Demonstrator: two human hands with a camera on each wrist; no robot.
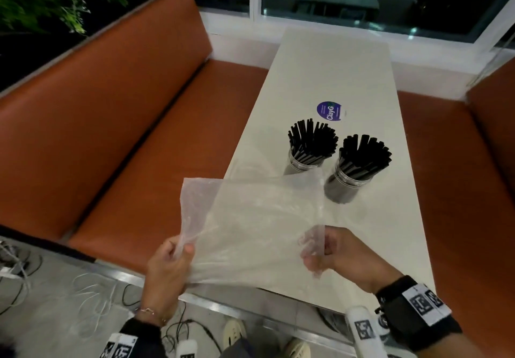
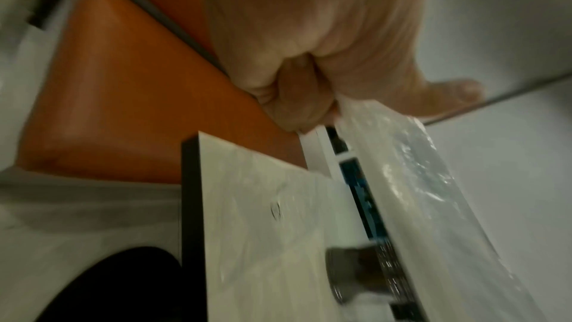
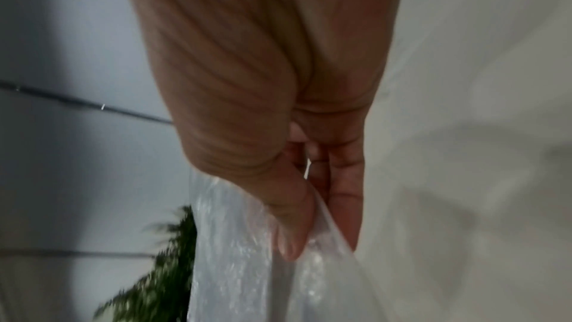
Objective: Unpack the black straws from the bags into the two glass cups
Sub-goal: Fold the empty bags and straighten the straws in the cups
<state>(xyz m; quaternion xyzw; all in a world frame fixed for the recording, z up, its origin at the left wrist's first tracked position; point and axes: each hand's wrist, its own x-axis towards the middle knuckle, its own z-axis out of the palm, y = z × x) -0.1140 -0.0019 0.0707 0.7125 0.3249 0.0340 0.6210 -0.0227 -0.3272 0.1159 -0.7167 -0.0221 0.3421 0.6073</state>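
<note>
Both cups (image 1: 306, 159) beyond my fingers stand full of straws (image 1: 362, 154), and my left hand (image 1: 167, 268) and right hand (image 1: 342, 254) pinch an empty bag (image 1: 250, 218).

Black wrist straps (image 1: 412, 313) with white coded tags; thin bracelet (image 1: 147, 311); cream shoes (image 1: 234, 332).

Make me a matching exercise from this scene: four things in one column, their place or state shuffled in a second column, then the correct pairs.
Things:
1. clear plastic bag
2. black straws
3. round sticker
4. bench seat

Places or states:
A. orange, beside the table
B. standing in the glass cups
C. flat on the tabletop beyond the cups
D. held stretched between left hand and right hand

Pairs: 1-D, 2-B, 3-C, 4-A
</note>
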